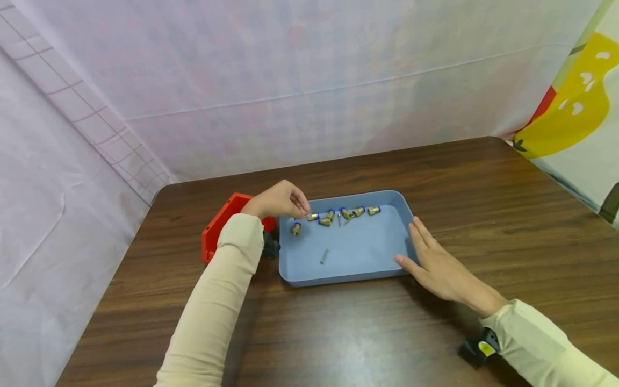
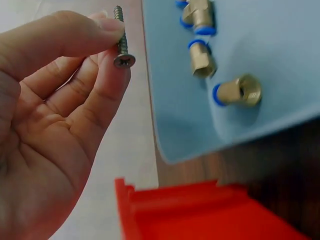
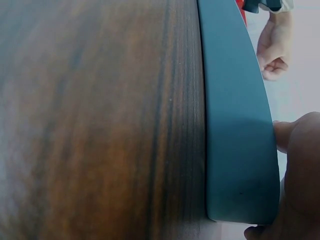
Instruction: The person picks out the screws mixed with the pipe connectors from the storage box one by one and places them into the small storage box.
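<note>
My left hand [image 1: 279, 200] is over the back left part of a blue tray [image 1: 367, 250]. Between thumb and fingertip it pinches a screw [image 2: 123, 42], whose cross-slotted head faces the left wrist camera. Below and beside that hand, brass fittings with blue collars [image 1: 374, 210] lie along the tray's back side. Another screw [image 1: 324, 257] lies nearer the tray's front, and thin screws [image 1: 339, 219] rest among the fittings. At the tray's right front corner, my right hand [image 1: 437, 269] touches the rim with fingers and thumb extended.
Left of the tray stands a red plastic bin [image 1: 217, 228], partly hidden by the left forearm. All of it sits on a dark wood table [image 1: 483, 215]. A pale cloth [image 1: 309, 97] hangs behind the table's back edge.
</note>
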A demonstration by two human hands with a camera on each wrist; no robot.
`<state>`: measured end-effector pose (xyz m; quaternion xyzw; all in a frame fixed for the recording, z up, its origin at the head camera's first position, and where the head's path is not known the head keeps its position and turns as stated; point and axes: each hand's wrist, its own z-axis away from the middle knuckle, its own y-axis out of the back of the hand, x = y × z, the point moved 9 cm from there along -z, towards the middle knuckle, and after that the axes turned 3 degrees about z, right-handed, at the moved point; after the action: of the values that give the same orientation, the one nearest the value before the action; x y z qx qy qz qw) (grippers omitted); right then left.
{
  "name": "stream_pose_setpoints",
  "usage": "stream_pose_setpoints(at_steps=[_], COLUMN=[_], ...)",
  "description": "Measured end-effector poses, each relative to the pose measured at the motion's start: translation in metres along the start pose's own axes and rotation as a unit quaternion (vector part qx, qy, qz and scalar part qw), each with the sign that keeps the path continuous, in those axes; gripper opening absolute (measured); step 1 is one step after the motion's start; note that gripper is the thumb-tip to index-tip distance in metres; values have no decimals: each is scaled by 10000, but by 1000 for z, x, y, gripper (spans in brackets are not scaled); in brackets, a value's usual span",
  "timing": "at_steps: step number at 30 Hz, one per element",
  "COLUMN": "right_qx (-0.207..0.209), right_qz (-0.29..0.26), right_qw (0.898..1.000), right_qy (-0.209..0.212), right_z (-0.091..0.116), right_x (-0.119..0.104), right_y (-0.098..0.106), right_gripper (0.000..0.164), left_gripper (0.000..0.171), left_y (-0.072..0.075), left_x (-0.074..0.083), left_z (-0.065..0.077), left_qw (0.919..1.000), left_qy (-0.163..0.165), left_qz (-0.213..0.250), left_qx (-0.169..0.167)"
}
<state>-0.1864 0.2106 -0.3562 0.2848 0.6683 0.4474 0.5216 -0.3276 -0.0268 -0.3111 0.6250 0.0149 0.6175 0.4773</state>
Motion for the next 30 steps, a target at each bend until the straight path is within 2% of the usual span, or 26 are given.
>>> stream_pose_setpoints(at_steps=[10,20,25,30], right_qx=[-15,19,-6,-33], right_qz=[15,29,41,43], right_qw=[10000,10000,10000,10000], right_qy=[-4,27,1,-3], right_z=[-1,0,0,0], right_x=[0,0,2,3], right_y=[1,2,0,0], right_gripper=[81,81,81,81], left_gripper=[16,15,15,15], left_y=[33,62,71,76], left_x=[-14,-43,-57,-70], left_z=[24,50,62,70], left_qw=[9994,9968,9934,9899], left_qy=[88,375,664,817], left_qz=[-34,5,271,543], left_qx=[324,699,896,1020])
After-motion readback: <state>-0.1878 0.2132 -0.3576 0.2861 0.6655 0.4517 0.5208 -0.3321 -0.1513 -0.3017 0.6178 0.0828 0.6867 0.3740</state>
